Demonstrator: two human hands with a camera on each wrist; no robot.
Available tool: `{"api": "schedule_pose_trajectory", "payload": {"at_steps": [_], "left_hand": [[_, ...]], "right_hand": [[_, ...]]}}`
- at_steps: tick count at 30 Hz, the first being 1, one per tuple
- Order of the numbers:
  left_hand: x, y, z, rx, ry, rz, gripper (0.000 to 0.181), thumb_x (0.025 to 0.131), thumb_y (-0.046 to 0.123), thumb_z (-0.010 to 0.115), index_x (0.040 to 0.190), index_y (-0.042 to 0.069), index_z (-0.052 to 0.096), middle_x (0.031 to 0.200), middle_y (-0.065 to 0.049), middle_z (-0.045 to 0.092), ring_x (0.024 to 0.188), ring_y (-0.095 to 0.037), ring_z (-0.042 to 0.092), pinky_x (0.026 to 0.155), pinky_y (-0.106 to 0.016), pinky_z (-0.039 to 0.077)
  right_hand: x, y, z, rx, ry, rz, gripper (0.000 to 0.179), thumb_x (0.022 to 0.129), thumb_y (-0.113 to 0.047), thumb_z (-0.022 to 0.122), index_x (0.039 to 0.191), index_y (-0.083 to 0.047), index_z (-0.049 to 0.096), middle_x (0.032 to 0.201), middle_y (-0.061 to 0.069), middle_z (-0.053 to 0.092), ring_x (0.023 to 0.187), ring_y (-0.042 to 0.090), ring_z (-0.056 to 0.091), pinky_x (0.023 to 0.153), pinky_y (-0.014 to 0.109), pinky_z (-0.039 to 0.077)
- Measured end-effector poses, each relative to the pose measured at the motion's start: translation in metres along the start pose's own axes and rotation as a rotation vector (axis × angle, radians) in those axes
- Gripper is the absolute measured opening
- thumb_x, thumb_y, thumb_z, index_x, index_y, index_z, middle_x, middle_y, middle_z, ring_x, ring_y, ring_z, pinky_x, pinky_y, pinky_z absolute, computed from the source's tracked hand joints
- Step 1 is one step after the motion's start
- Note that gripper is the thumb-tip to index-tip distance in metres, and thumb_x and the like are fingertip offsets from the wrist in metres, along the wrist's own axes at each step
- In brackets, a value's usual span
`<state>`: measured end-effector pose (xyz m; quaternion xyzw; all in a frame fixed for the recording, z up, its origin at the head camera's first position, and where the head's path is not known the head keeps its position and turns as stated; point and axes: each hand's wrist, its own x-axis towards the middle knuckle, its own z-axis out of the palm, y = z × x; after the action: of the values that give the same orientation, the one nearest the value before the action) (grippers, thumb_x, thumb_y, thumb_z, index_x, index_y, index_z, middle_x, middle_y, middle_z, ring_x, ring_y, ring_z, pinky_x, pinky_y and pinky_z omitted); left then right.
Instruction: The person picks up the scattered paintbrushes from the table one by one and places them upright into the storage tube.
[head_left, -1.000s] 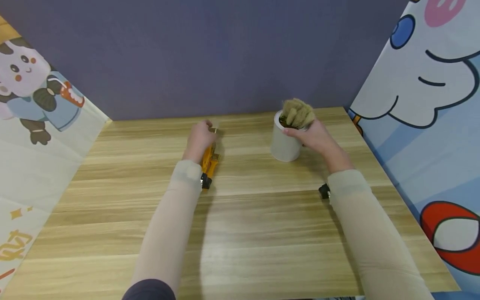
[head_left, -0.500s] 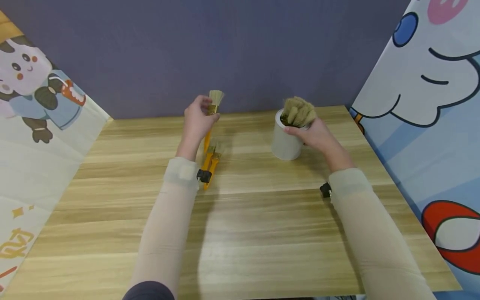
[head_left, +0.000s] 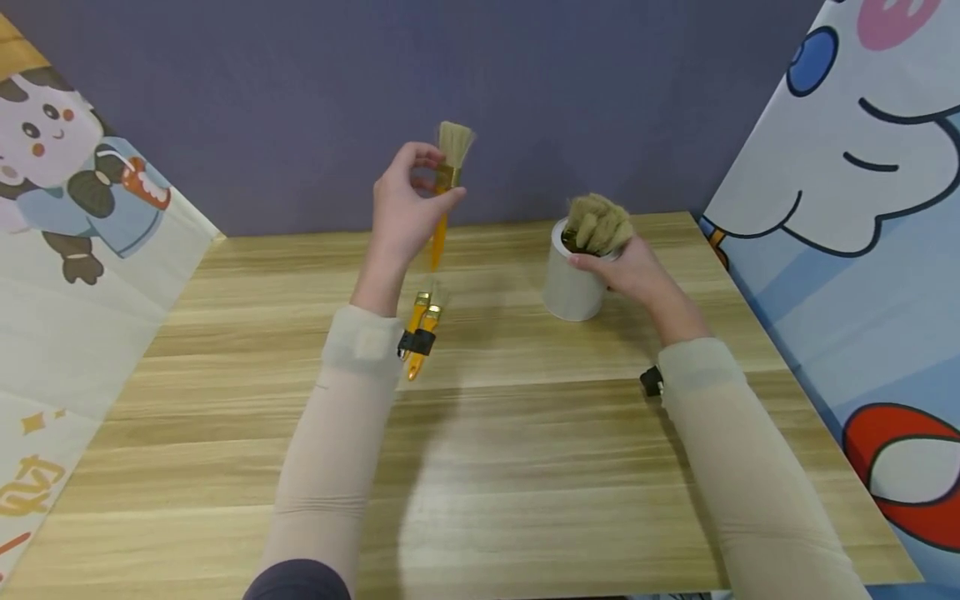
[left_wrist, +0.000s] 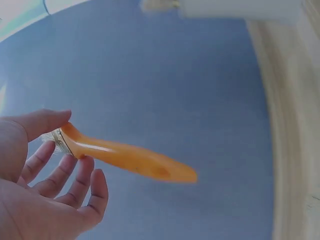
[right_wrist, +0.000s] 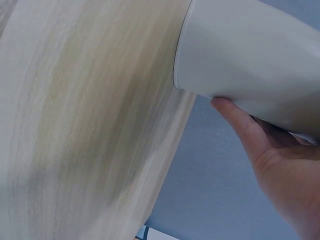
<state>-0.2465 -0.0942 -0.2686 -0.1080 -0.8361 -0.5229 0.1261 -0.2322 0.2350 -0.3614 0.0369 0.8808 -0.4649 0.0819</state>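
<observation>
My left hand (head_left: 408, 196) pinches a paintbrush (head_left: 440, 229) near its metal band, bristles up and orange handle hanging down above the table. In the left wrist view, thumb and fingertips meet around the brush's neck, and the orange handle (left_wrist: 130, 157) points away from the palm. At the right, my right hand (head_left: 637, 275) holds a white cylindrical container (head_left: 572, 287) near its rim, which stands upright on the table. Several brushes with tan bristles (head_left: 596, 225) stick out of it. Two more orange paintbrushes (head_left: 426, 321) lie on the table by the left wrist, partly covered by its camera.
The wood-grain table (head_left: 525, 467) ends at a dark purple-grey back wall (head_left: 480, 100). Cartoon-printed panels flank it, one left panel (head_left: 97, 333) and one right panel (head_left: 862, 317). A black wrist camera (head_left: 651, 381) sits beside the right sleeve.
My left hand has picked up a paintbrush from the table, raised it and carried it slightly right. The right hand and the container have stayed in place.
</observation>
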Motion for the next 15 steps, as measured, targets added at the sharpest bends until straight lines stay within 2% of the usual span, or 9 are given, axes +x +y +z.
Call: {"api": "schedule_pose_trajectory", "payload": {"at_steps": [3, 10, 15], "left_hand": [[-0.002, 0.014, 0.002, -0.070, -0.001, 0.045, 0.046, 0.092, 0.023, 0.086, 0.131, 0.021, 0.063, 0.136, 0.001, 0.065, 0.106, -0.016, 0.063, 0.086, -0.032, 0.056], [-0.001, 0.042, 0.016, -0.322, -0.055, 0.127, 0.050, 0.088, 0.009, 0.088, 0.130, 0.013, 0.062, 0.133, -0.004, 0.067, 0.105, -0.023, 0.067, 0.094, -0.035, 0.059], [0.002, 0.049, 0.034, -0.386, -0.090, 0.148, 0.061, 0.088, 0.005, 0.087, 0.140, 0.012, 0.057, 0.133, -0.008, 0.066, 0.105, -0.025, 0.066, 0.092, -0.036, 0.059]], "right_hand": [[-0.001, 0.000, -0.001, -0.009, -0.002, 0.015, 0.119, 0.086, -0.069, 0.078, 0.173, -0.021, 0.013, 0.171, 0.022, 0.032, 0.148, 0.041, 0.049, 0.104, 0.057, 0.057], [-0.001, 0.001, -0.001, -0.008, -0.002, 0.019, 0.118, 0.086, -0.069, 0.078, 0.172, -0.018, 0.015, 0.170, 0.022, 0.033, 0.148, 0.042, 0.048, 0.104, 0.057, 0.057], [0.000, 0.001, -0.001, 0.002, -0.002, -0.007, 0.116, 0.086, -0.068, 0.078, 0.172, -0.023, 0.015, 0.170, 0.020, 0.034, 0.148, 0.041, 0.048, 0.103, 0.058, 0.057]]}}
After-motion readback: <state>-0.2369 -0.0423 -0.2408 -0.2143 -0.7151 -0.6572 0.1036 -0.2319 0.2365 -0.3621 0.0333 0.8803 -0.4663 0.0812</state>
